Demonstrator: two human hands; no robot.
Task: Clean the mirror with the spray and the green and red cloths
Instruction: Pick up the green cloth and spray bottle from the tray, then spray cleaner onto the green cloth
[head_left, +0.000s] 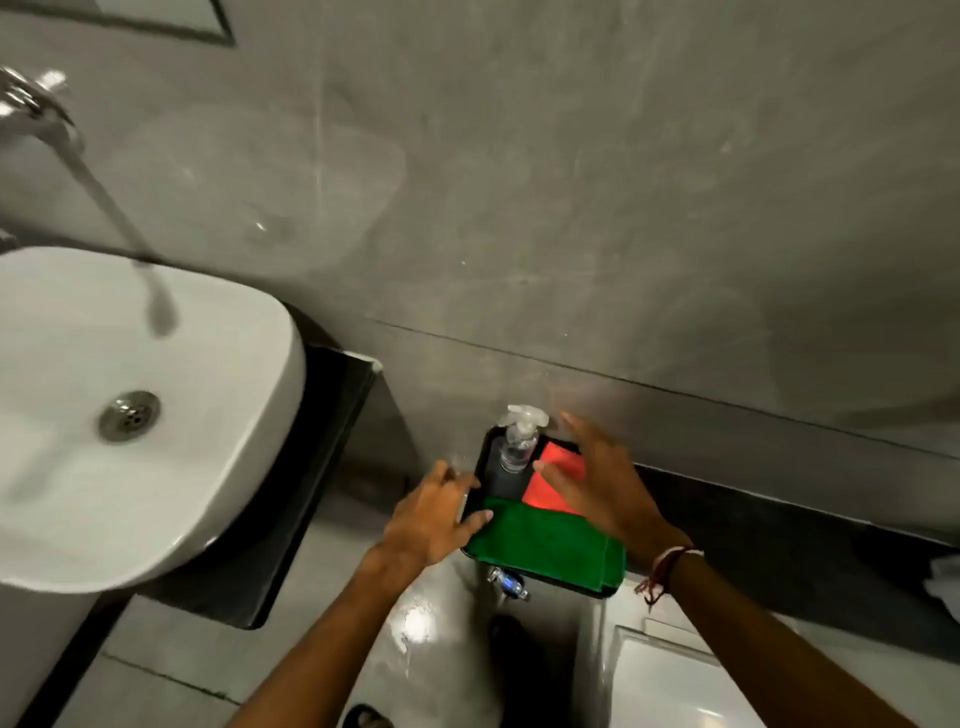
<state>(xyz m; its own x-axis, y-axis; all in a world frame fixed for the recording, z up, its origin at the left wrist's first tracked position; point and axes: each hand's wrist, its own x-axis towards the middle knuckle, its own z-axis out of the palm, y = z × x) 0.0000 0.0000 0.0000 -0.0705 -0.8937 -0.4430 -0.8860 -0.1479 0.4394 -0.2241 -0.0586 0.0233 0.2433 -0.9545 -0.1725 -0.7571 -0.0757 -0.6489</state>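
Observation:
A black tray (487, 457) rests on a dark ledge below the grey wall. In its far left corner a clear spray bottle (519, 441) with a white trigger stands upright. A red cloth (550, 483) lies flat to the right of the bottle, and a folded green cloth (545, 545) covers the tray's near part. My left hand (436, 519) rests at the tray's left edge, its thumb touching the green cloth. My right hand (597, 483) hovers over the red cloth with its fingers spread. The corner of the mirror (171, 15) shows at the top left.
A white basin (130, 415) with a metal drain sits on a black counter at the left, under a chrome tap (104, 208). A white toilet cistern (675, 675) is at the lower right, with a small valve (509, 582) below the tray. The floor is glossy tile.

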